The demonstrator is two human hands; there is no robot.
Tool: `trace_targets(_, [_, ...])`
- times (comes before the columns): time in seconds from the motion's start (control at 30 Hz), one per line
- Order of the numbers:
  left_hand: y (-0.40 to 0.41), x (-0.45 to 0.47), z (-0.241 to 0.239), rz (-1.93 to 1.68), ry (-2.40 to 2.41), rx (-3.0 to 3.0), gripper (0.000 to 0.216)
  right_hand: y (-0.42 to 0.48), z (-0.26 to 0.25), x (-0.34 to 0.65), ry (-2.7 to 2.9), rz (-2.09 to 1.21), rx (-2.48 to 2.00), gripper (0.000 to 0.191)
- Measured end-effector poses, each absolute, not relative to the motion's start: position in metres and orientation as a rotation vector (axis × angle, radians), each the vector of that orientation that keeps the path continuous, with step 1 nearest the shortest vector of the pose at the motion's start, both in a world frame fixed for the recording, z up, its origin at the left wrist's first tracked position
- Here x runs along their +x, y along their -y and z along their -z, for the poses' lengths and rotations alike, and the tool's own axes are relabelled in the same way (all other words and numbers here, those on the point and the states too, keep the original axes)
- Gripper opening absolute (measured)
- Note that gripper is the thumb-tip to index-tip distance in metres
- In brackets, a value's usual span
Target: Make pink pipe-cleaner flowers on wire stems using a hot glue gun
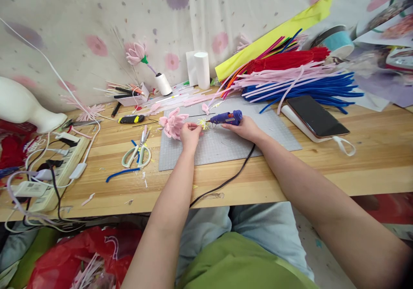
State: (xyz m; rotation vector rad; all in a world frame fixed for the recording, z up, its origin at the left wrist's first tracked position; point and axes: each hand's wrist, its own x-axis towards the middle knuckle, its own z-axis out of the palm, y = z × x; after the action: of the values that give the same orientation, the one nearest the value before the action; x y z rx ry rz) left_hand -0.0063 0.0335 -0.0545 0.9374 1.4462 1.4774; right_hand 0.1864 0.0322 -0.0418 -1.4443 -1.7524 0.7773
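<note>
My right hand is closed round a blue hot glue gun, whose nozzle points left. A small bunch of yellow flower stamens sits at the nozzle tip, pinched in the fingers of my left hand. Just left of that hand lies a pink pipe-cleaner flower, partly covered by it. Both hands are above a grey cutting mat. From the glue gun a black cord runs down over the table's front edge.
Scissors and a yellow-black utility knife lie left of the mat. A power strip with tangled cables is further left. Bundles of blue pipe cleaners and red ones are piled behind. A phone rests at right.
</note>
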Motion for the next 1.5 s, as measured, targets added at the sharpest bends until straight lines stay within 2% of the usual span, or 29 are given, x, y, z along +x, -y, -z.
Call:
trace_targets(1.07, [-0.035,-0.0064,0.0529,-1.497,-1.478,0.876,0.024,-0.0304,0.043,0.1866,1.809,-0.809,-1.385,0.045])
trace_targets(1.5, [-0.0351,-0.0062,0.057,-1.439,-1.519,0.993,0.018,-0.0272,0.04,0.1827,1.835,-0.795,-1.331,0.041])
